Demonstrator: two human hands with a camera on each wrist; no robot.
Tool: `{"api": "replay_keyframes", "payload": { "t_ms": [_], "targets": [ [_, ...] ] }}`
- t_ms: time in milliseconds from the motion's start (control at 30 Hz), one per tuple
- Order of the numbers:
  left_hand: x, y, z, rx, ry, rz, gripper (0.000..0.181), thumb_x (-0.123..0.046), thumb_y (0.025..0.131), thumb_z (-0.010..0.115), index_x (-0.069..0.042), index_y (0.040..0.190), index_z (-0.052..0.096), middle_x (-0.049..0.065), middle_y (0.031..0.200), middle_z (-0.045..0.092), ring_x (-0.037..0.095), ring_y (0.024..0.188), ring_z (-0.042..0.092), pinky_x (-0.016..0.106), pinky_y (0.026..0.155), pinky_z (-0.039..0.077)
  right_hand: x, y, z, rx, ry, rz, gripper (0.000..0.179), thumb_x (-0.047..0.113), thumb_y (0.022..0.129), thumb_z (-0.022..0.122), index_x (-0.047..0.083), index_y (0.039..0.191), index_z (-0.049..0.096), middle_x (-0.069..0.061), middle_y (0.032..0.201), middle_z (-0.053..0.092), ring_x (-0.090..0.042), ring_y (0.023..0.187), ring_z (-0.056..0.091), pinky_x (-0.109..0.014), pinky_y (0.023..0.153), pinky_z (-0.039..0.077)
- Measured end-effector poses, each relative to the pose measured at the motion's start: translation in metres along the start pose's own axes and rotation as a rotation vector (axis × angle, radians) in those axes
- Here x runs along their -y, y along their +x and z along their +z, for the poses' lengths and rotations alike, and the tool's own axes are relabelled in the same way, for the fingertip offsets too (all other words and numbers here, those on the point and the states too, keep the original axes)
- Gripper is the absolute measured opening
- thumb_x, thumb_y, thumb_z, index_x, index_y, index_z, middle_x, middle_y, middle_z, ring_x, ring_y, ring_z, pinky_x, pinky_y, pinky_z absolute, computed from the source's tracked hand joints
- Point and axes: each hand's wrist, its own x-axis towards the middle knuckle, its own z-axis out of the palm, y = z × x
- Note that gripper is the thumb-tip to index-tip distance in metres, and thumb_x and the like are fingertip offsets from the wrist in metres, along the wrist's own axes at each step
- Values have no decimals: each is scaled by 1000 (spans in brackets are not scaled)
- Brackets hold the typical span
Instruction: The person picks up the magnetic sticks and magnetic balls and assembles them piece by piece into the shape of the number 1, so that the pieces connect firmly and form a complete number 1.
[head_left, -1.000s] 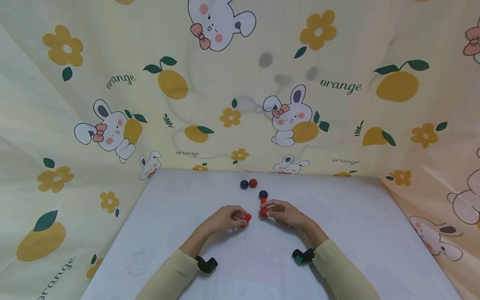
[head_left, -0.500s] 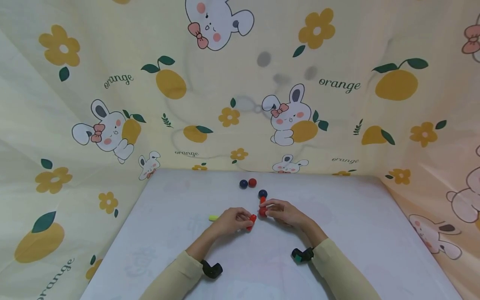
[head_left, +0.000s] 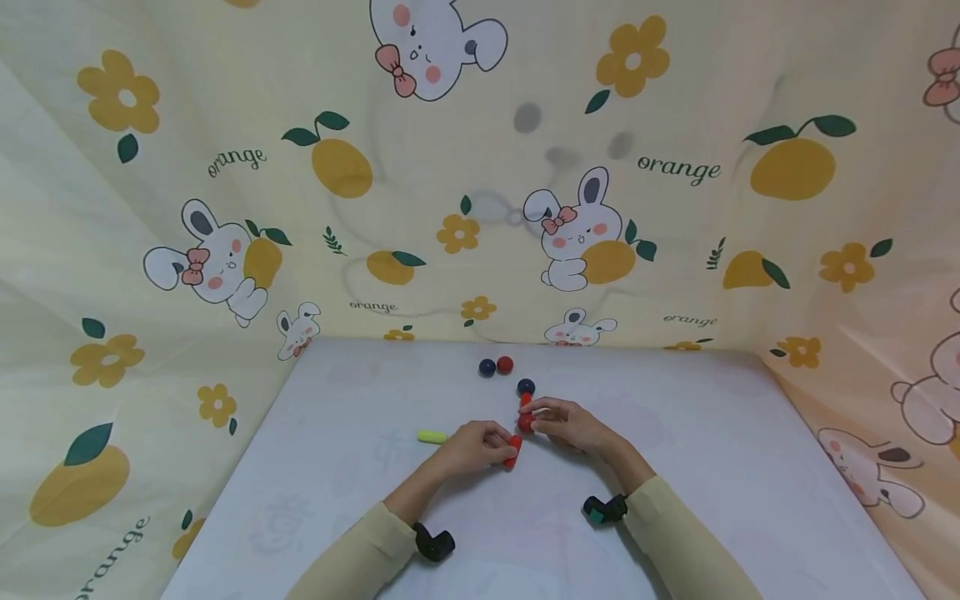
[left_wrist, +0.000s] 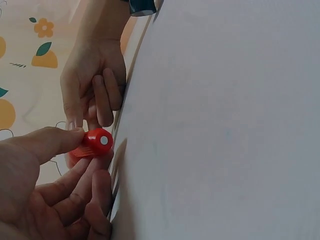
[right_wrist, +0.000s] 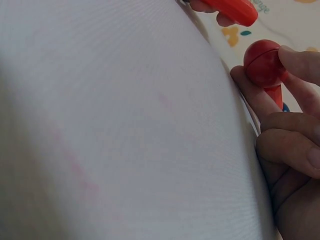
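Observation:
My left hand (head_left: 472, 447) pinches a short red rod (head_left: 513, 452) between thumb and fingers. In the left wrist view a pale round spot marks the end of this red rod (left_wrist: 100, 141). Just to its right, my right hand (head_left: 567, 422) holds a red ball (head_left: 527, 423) by thumb and fingertips. A second red rod (head_left: 526, 402) runs from that ball to a dark blue ball (head_left: 526, 387) on the far side. The right wrist view shows the red ball (right_wrist: 263, 62) apart from the left hand's red rod (right_wrist: 239, 10). Fingers partly cover both held pieces.
A yellow-green rod (head_left: 432, 437) lies on the white table (head_left: 360, 492), left of my left hand. Farther back, a loose dark blue ball (head_left: 487, 367) and a red ball (head_left: 505, 365) sit side by side. A printed cloth (head_left: 480, 267) stands behind the table.
My left hand has moved right and slightly nearer to me with the red rod, bringing the yellow-green rod into view. My right hand stays almost where it was.

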Motion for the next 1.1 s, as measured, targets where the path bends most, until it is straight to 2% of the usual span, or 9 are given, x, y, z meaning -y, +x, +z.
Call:
{"api": "replay_keyframes", "payload": {
  "t_ms": [133, 367, 500, 733, 1100],
  "targets": [
    [-2, 2, 4, 0, -1, -9, 24, -33, 91, 75, -17, 109, 72, -6, 90, 74, 11, 82, 65, 32, 79, 55, -1, 1, -1, 11, 5, -10, 38, 33, 98, 67, 26, 134, 62, -5, 128, 67, -16, 67, 48, -22, 55, 38],
    [-7, 4, 8, -11, -18, -24, 27, -34, 91, 75, -15, 109, 73, -4, 91, 74, 12, 83, 64, 32, 78, 56, 0, 0, -2, 15, -2, -24, 37, 32, 99, 66, 25, 135, 61, -3, 126, 69, -13, 55, 41, -21, 54, 37],
    [-9, 4, 10, -22, -43, -33, 27, -35, 91, 76, -14, 108, 73, -3, 92, 74, 12, 84, 65, 33, 79, 56, 0, 0, -2, 18, -4, -27, 37, 33, 99, 65, 25, 135, 61, -3, 126, 69, -13, 54, 40, -22, 54, 37],
    [-7, 7, 12, -39, -38, -33, 29, -38, 90, 76, -15, 108, 73, -5, 91, 76, 11, 86, 66, 35, 82, 56, 0, 1, -2, 3, 1, -15, 36, 32, 99, 66, 26, 134, 62, -1, 127, 69, -15, 66, 45, -21, 58, 38],
    [-13, 5, 13, -44, -52, -53, 26, -38, 90, 76, -16, 103, 74, -4, 92, 76, 11, 87, 65, 32, 80, 54, -4, 2, -1, 2, 17, -34, 37, 32, 99, 66, 23, 134, 62, -3, 129, 69, -17, 79, 50, -23, 58, 37]
  ]
}}
